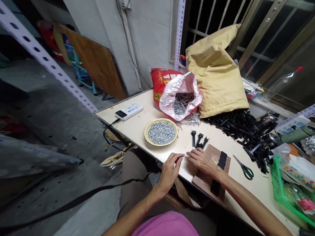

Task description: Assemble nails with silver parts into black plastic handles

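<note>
My left hand hovers at the table's near edge with its fingers curled and pinched together; whatever they hold is too small to make out. My right hand rests beside it on the table, fingers bent, touching the corner of a brown board that carries black strips. Just beyond my fingertips lie three black plastic clips. A yellow dish full of small silver screws sits ahead of my left hand.
A red-and-white bag of nails lies open behind the dish, next to a tan sack. A heap of black clips, green-handled scissors and a green basket are to the right. A white power strip sits far left.
</note>
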Demonstrator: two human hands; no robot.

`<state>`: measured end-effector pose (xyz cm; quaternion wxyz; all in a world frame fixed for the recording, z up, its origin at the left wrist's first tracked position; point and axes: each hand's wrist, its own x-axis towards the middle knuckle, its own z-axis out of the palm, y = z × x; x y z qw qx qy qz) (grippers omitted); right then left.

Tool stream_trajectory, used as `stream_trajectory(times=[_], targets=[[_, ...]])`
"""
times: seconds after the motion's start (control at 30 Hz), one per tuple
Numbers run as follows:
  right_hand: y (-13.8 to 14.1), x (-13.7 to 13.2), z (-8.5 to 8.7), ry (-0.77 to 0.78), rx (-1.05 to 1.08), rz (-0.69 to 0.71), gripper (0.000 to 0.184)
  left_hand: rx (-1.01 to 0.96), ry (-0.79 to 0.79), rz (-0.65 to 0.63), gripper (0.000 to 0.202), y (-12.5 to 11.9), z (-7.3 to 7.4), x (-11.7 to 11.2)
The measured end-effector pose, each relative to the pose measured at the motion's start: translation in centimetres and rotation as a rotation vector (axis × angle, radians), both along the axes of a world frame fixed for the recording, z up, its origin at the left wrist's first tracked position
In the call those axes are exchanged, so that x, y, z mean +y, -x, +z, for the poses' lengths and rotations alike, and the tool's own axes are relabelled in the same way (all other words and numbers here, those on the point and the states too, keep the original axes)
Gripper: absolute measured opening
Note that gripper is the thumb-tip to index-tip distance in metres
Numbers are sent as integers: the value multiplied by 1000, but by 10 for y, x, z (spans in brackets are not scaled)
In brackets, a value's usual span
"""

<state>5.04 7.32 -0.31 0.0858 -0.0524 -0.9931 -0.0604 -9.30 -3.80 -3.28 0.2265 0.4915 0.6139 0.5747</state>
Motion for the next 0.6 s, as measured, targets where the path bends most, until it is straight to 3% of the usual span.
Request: stream_trajectory(times=[0.13,0.23,0.33,0.4,0.5,0.6], targets=[[22,-2,19,272,446,-194,16,-38,-77,71,23,3,3,10],[41,-3,30,492,461,-235,17,-33,-132,189,27,9,3,20],[59,6,32,544,402,-230,21,59,-130,306,26,26,2,35],[69,17,30,516,409,-265,22,217,-52,346,27,40,1,49],[81,29,28,496,447,-328,21,424,211,355,30,60,-3,71],[88,31,27,499,473,-338,21,456,354,339,30,71,-7,87]])
